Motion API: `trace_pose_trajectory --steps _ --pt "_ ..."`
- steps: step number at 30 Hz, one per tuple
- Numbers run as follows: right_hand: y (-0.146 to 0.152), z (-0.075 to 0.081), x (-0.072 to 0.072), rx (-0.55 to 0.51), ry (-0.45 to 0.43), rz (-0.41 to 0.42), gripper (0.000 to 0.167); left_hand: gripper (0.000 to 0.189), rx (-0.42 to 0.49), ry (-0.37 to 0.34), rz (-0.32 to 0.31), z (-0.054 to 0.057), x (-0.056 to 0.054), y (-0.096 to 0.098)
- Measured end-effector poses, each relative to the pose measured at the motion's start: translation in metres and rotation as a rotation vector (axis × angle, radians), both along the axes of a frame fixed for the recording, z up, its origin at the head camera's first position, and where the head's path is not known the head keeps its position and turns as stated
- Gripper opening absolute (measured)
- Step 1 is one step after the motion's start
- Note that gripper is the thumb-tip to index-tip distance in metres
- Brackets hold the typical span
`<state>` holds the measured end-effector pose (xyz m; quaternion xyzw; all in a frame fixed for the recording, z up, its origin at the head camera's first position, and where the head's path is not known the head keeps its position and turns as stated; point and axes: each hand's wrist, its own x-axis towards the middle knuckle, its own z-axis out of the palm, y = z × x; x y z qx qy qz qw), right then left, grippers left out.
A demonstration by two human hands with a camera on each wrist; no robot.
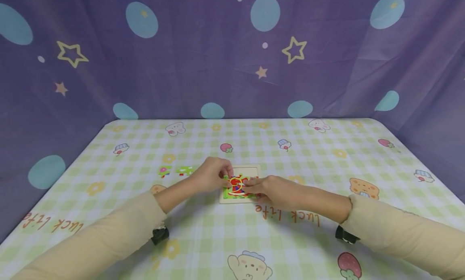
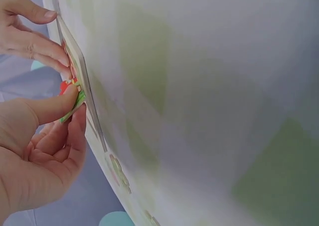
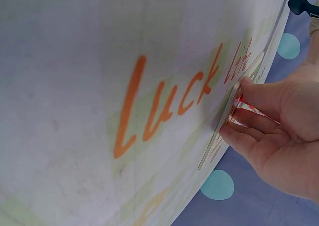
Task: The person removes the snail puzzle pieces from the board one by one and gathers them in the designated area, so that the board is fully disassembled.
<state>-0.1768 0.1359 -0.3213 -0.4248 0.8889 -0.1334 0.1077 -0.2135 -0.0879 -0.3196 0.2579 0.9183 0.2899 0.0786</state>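
A small jigsaw puzzle with a pale wooden tray (image 1: 239, 202) lies at the middle of the table, its picture red, yellow and green. My left hand (image 1: 212, 175) is at the tray's left side. In the left wrist view it pinches a green and red puzzle piece (image 2: 79, 101) between thumb and fingers, held at a tilt by the tray's edge. From the right, my right hand (image 1: 277, 191) reaches over the tray, and its extended fingers (image 3: 256, 120) touch the puzzle and its edge. Part of the picture is hidden under both hands.
Left of the tray lie loose puzzle pieces, a green one with pink (image 1: 165, 171) and a green and white one (image 1: 184, 170). A checked cloth (image 1: 203, 239) with printed cartoons covers the table. Behind it hangs a purple curtain (image 1: 203, 62).
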Motion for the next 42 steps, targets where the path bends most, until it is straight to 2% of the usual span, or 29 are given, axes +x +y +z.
trace_pose_trajectory --steps 9,15,22,25,31,35,42 --pt "0.0 0.0 0.0 -0.001 -0.007 0.003 0.044 0.016 -0.059 0.009 -0.051 0.005 -0.006 -0.004" --pt "0.0 0.0 -0.001 -0.001 -0.006 0.008 0.044 0.013 -0.052 -0.058 -0.053 0.006 -0.013 -0.01" --pt "0.0 0.0 0.0 -0.008 0.004 0.01 0.043 0.02 -0.05 -0.082 -0.015 0.012 -0.019 -0.017" --pt "0.0 0.0 0.0 -0.004 -0.002 0.005 0.044 0.022 -0.034 -0.122 0.004 0.015 -0.02 -0.021" --pt "0.001 -0.001 0.0 -0.002 -0.016 0.001 0.045 0.024 -0.02 -0.214 0.094 0.018 -0.022 -0.029" --pt "0.001 -0.001 0.0 -0.005 -0.011 0.002 0.045 0.022 -0.039 -0.224 0.151 0.021 -0.02 -0.034" --pt "0.001 -0.001 0.001 -0.007 -0.017 -0.006 0.045 0.024 -0.054 -0.254 0.213 0.02 -0.017 -0.048"
